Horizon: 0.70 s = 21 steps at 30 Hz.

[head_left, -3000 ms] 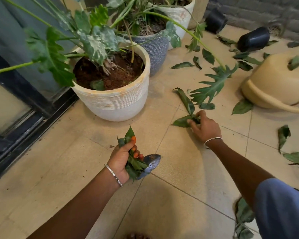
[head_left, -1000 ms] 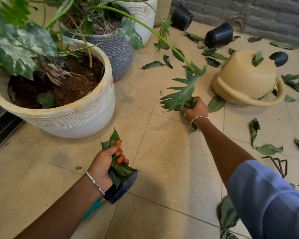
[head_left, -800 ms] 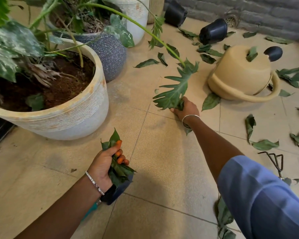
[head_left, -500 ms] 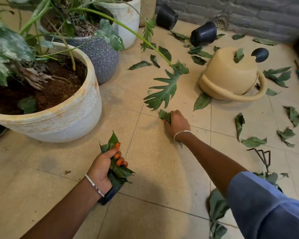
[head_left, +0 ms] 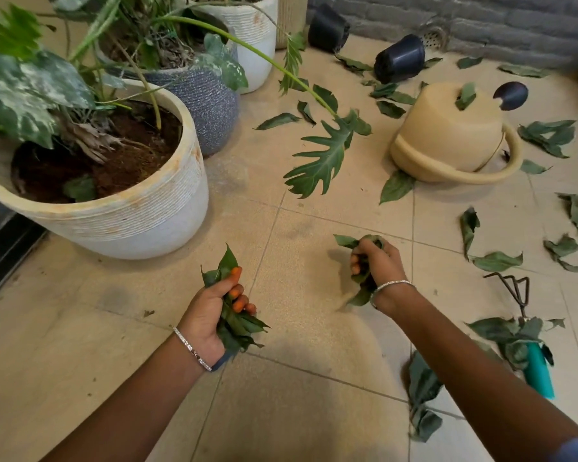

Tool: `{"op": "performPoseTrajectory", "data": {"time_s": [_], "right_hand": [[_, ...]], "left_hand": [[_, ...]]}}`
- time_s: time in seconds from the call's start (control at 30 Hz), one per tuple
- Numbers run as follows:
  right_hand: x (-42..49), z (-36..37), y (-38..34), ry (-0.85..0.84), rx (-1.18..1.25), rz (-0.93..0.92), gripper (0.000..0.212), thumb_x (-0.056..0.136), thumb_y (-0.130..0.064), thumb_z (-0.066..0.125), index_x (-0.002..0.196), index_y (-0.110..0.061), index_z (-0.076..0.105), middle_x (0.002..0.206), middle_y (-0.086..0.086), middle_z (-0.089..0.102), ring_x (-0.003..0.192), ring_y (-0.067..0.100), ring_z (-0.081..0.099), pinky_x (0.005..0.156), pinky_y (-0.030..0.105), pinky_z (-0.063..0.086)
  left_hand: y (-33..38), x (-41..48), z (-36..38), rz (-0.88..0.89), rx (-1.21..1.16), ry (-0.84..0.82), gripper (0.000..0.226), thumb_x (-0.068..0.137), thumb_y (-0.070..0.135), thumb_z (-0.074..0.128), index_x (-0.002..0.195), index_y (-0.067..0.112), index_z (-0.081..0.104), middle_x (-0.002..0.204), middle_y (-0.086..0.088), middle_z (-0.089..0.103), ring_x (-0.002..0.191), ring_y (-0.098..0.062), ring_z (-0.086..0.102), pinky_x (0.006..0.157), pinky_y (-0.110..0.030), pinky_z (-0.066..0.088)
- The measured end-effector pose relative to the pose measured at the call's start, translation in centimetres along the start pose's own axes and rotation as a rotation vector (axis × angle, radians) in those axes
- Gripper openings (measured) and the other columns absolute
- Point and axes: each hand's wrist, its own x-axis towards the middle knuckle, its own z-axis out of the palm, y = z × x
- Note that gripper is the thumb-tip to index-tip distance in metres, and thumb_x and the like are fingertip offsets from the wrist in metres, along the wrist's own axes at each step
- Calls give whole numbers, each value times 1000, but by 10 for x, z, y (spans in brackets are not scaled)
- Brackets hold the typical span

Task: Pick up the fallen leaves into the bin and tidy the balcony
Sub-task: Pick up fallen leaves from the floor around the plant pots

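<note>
Low over the tiled floor (head_left: 297,411), the left hand (head_left: 211,311) sits thumb-up, its forearm reaching in from the bottom edge. Its fingers (head_left: 237,293) are clenched round a thick bunch of leaves (head_left: 239,326) that sticks out above and below the fist. A beaded bracelet (head_left: 192,348) circles that wrist.

The right hand (head_left: 379,263) hangs further forward and to the right, knuckles up and wrist bent. Its fingers (head_left: 356,263) curl round a smaller clutch of leaves (head_left: 362,283), lifted off the tiles. A thin bangle (head_left: 392,284) rests on the wrist.

Many fallen leaves (head_left: 496,261) lie scattered on the beige tiles, mostly to the right and toward the far wall. More of them lie just beside a tipped cream watering can (head_left: 447,138), and one sits on top of it. A small hand rake (head_left: 514,291) lies on the right, near a teal-handled tool (head_left: 539,371) partly covered by leaves.

A large white ribbed pot (head_left: 131,225) full of soil stands on the left, with a grey woven pot (head_left: 211,105) behind it. One long stem arches out and ends in a lobed leaf (head_left: 324,161) above the floor. Two black nursery pots (head_left: 399,58) lie on their sides by the grey brick wall (head_left: 514,25).
</note>
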Motion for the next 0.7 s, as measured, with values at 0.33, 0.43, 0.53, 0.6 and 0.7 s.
{"op": "performPoseTrajectory", "data": {"time_s": [0.33, 0.43, 0.53, 0.6, 0.7], "right_hand": [[-56, 83, 11, -135, 617, 356, 10, 70, -9, 44, 62, -14, 45, 52, -1, 37, 36, 11, 26, 39, 18, 19], [-82, 91, 11, -139, 618, 423, 6, 70, -10, 43, 66, -14, 46, 54, -1, 36, 36, 11, 26, 40, 18, 18], [-105, 96, -2, -129, 546, 477, 12, 77, -10, 42, 67, -15, 45, 56, -1, 37, 37, 11, 26, 41, 19, 20], [-123, 97, -14, -119, 484, 517, 16, 81, -12, 43, 66, -17, 42, 56, -1, 39, 38, 11, 28, 40, 19, 21], [-159, 102, -37, -150, 462, 570, 19, 83, -14, 45, 64, -17, 42, 57, -2, 39, 37, 11, 28, 37, 20, 22]], "left_hand": [[-15, -22, 13, -83, -248, 107, 12, 89, 26, 63, 81, 18, 58, 54, 4, 37, 41, -9, 37, 44, -22, 45], [-11, -37, 17, -73, -270, 96, 15, 87, 32, 66, 82, 20, 59, 56, 5, 36, 42, -8, 35, 42, -22, 42], [6, -57, 16, -43, -313, 108, 17, 87, 34, 67, 83, 20, 59, 56, 5, 35, 42, -7, 34, 42, -21, 41], [19, -73, 16, -36, -354, 102, 17, 86, 33, 67, 81, 19, 57, 55, 5, 35, 41, -7, 34, 42, -19, 40], [37, -110, 15, -31, -394, 114, 22, 84, 29, 66, 72, 18, 52, 52, 4, 34, 38, -8, 33, 40, -19, 40]]}}
